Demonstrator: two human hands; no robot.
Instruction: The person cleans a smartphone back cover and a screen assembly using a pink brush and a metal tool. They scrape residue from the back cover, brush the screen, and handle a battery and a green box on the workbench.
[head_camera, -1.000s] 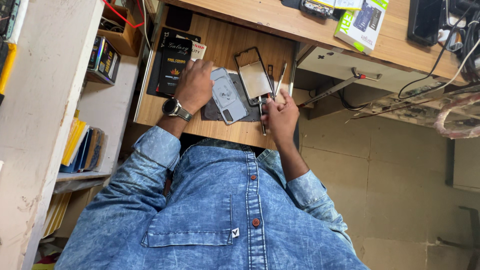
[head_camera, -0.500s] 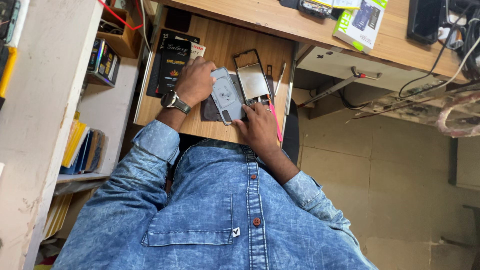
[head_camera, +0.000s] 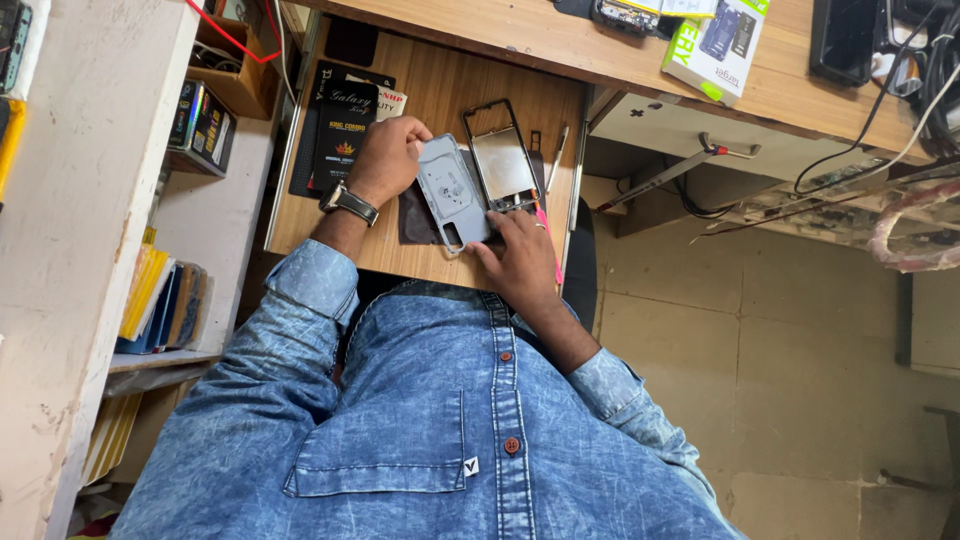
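My left hand (head_camera: 388, 160), with a wristwatch, grips the upper left edge of a grey phone back cover (head_camera: 452, 192) that lies tilted on a dark mat (head_camera: 415, 222) on the pull-out wooden tray (head_camera: 440, 85). My right hand (head_camera: 518, 262) sits at the cover's lower end, fingertips touching it. A thin pink tool (head_camera: 549, 245) runs along that hand's outer side, held in it. A bare phone frame with a shiny metal plate (head_camera: 502, 160) lies just right of the cover.
A black box and printed packets (head_camera: 345, 125) lie left of my left hand. A slim metal tool (head_camera: 556, 148) rests right of the frame. Wooden desk top (head_camera: 560, 35) above holds a green-white box (head_camera: 715, 40). Shelves with books (head_camera: 160, 300) stand left; cables hang right.
My right hand has moved down and left, from beside the phone frame to the lower end of the grey cover. My left hand keeps its grip on the cover.
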